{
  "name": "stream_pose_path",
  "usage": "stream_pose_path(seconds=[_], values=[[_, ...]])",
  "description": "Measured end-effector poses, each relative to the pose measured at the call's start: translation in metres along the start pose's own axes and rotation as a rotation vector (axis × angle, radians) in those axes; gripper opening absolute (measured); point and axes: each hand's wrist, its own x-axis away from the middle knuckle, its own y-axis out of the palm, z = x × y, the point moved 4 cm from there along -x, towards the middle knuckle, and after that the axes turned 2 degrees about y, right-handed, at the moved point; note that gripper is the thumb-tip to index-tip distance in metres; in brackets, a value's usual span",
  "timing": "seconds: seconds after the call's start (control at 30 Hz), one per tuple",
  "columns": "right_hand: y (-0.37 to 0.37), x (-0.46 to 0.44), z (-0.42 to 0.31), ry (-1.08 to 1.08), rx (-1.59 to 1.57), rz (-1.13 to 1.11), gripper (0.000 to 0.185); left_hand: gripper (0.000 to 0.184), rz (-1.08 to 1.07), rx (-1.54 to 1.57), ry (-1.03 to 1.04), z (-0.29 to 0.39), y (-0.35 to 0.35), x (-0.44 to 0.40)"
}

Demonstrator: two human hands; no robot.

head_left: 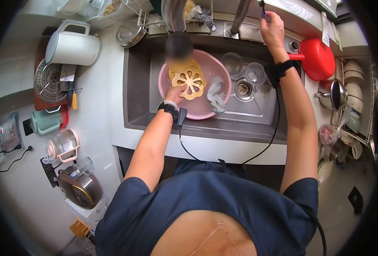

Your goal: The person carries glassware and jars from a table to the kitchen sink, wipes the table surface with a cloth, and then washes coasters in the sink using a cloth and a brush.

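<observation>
My left hand (175, 93) grips the lower left edge of a yellow trivet (189, 81) shaped like a lotus-root slice, with petal-like holes. It is held over a pink basin (228, 77) that stands in the sink. Another yellow piece shows behind the trivet, partly covered. A grey-white cloth (216, 94) lies in the basin's right side. My right hand (273, 30) is raised beyond the sink's back right corner, fingers closed around a small dark object (262, 9) too small to name. A dark blurred patch hides the area just above the trivet.
Two clear glass bowls (254, 74) sit in the sink (257, 112) around the drain strainer (243, 89). A red pan (318, 59) rests to the right, by a dish rack (368, 106). Left stand a white kettle (73, 45), a steamer plate (49, 81) and a knife (74, 100).
</observation>
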Motion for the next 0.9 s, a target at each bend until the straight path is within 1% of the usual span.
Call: stream_pose_path(seconds=[0.07,0.13,0.17,0.2,0.27,0.3,0.33,0.4,0.43,0.47,0.53,0.57,0.63,0.67,0.73,0.77,0.8,0.87,0.9], values=[[-0.016,0.008,-0.003,-0.008,-0.004,0.03,0.022,0.035,0.018,-0.015,0.013,-0.009,0.0,-0.016],[-0.032,0.019,-0.007,0.06,-0.208,0.093,0.021,0.038,0.08,-0.185,0.018,-0.016,0.003,-0.029],[-0.037,0.026,-0.008,0.026,-0.252,0.135,0.021,0.039,0.101,-0.183,0.075,-0.028,-0.002,-0.05],[-0.04,0.032,-0.008,0.023,-0.246,0.136,0.021,0.039,0.095,-0.181,0.073,-0.028,0.005,-0.048],[-0.049,0.046,-0.008,0.031,-0.358,0.163,0.022,0.039,0.171,-0.141,0.031,-0.022,0.022,-0.031],[-0.06,0.05,-0.024,-0.008,-0.399,0.16,0.022,0.039,0.169,-0.14,0.028,-0.02,0.024,-0.025],[-0.067,0.056,-0.033,-0.008,-0.398,0.16,0.022,0.037,0.112,-0.136,0.051,-0.017,0.027,-0.02],[-0.077,0.063,-0.048,0.016,-0.545,0.175,0.022,0.033,0.0,-0.131,0.103,-0.006,0.03,-0.007],[-0.081,0.065,-0.057,-0.043,-0.535,0.208,0.022,0.033,0.003,-0.134,0.106,-0.001,0.027,0.002],[-0.085,0.066,-0.067,-0.042,-0.542,0.212,0.022,0.031,-0.027,-0.136,0.137,0.005,0.024,0.011],[-0.092,0.07,-0.089,-0.115,-0.538,0.248,0.022,0.03,-0.055,-0.139,0.176,0.018,0.019,0.03],[-0.091,0.074,-0.096,-0.115,-0.544,0.25,0.022,0.03,-0.09,-0.062,0.154,0.023,0.016,0.04],[-0.087,0.087,-0.12,-0.199,-0.553,0.179,0.023,0.032,-0.14,0.061,0.111,0.031,0.011,0.058],[-0.083,0.1,-0.133,-0.115,-0.748,0.063,0.023,0.032,-0.135,0.061,0.111,0.036,0.009,0.068],[-0.071,0.133,-0.151,-0.118,-0.608,-0.133,0.023,0.034,-0.232,0.145,0.107,0.043,0.012,0.089],[-0.065,0.151,-0.156,-0.054,-0.576,-0.236,0.022,0.037,-0.27,0.145,0.12,0.044,0.008,0.091],[-0.057,0.168,-0.157,0.008,-0.543,-0.335,0.022,0.037,-0.27,0.147,0.122,0.046,0.008,0.097],[-0.037,0.2,-0.151,0.054,-0.494,-0.559,0.021,0.038,-0.278,0.163,0.204,0.055,0.012,0.112],[-0.041,0.208,-0.157,-0.001,-0.507,-0.51,0.019,0.038,-0.276,0.168,0.205,0.056,0.01,0.114]])
